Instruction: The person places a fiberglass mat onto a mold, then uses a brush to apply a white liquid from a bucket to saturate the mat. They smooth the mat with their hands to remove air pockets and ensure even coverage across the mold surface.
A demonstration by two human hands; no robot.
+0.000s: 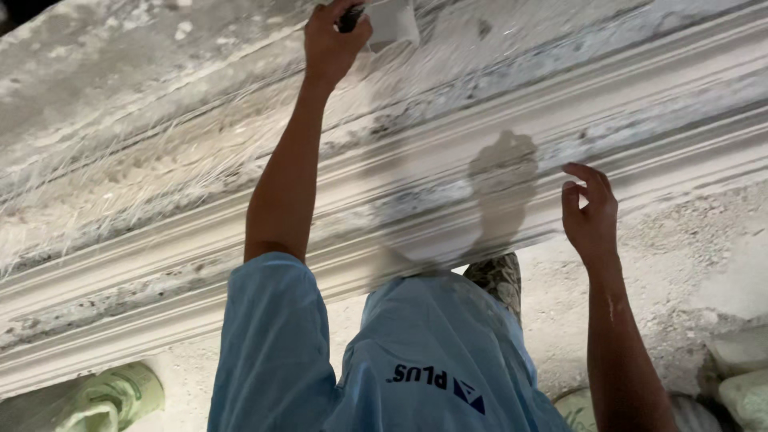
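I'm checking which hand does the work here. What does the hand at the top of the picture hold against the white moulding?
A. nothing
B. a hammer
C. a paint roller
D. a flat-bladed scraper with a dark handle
D: the left hand is closed on a dark-handled scraper, its pale flat blade lying against the moulding.

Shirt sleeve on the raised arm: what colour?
Light blue sleeve, plain; clearest in the head view.
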